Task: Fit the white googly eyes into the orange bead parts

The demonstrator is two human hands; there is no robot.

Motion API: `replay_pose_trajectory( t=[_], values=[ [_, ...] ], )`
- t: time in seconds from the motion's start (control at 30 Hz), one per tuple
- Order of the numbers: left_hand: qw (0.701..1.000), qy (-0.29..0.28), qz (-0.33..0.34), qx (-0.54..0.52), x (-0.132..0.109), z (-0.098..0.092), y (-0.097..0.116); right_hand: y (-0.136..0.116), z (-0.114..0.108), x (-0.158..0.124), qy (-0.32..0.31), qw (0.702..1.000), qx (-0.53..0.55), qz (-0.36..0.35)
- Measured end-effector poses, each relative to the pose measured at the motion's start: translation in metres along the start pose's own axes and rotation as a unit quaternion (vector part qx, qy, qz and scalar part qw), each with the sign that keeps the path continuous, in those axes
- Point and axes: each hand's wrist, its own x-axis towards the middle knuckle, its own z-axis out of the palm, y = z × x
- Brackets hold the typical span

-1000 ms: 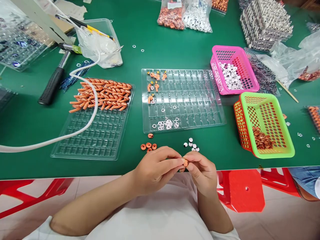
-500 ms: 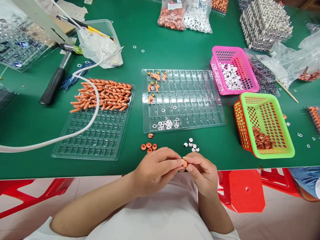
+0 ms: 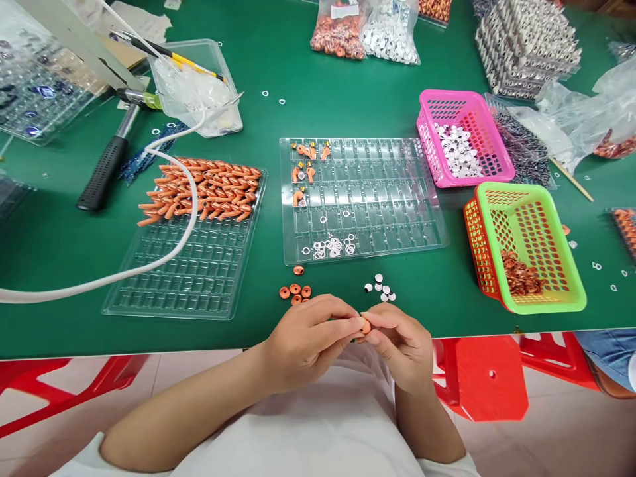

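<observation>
Just in front of the table edge, my left hand and my right hand meet, both closed. Between their fingertips is a small orange-brown round part, pinched from both sides and mostly covered by the fingers. Past my left hand lie several orange round pieces with a dark centre hole. Beyond my right hand is a loose group of white discs, some with black showing. Further in stands a clear compartment tray with orange curved pieces at its upper left and white rings along its near side.
Left is another clear tray with rows of orange tube-like pieces, crossed by a white cable. A hammer lies beyond. At right stand a pink basket of white discs and a green basket of copper-coloured parts.
Both hands stay together with the small orange-brown part, which has turned slightly between the fingertips. The whole view has shifted a little.
</observation>
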Motion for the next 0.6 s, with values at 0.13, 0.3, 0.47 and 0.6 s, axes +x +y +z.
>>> replay_pose_trajectory(
  t=[0.13, 0.3, 0.47, 0.6],
  values=[
    [1.000, -0.003, -0.002, 0.007, -0.0004, -0.0005, 0.0002, -0.0004, 0.0022, 0.0005, 0.009, 1.000, -0.016, 0.002],
    [1.000, -0.005, -0.003, 0.019, -0.0031, 0.0000, 0.0004, -0.0022, 0.0045, -0.0007, 0.019, 0.998, -0.062, -0.013],
    [0.999, 0.004, 0.004, 0.036, -0.0065, 0.0027, -0.0003, -0.0026, 0.0059, -0.0021, 0.029, 0.996, -0.085, -0.018],
    [0.999, 0.013, 0.017, 0.032, -0.0088, 0.0055, -0.0016, -0.0038, 0.0083, -0.0002, 0.044, 0.990, -0.120, -0.060]
  ],
)
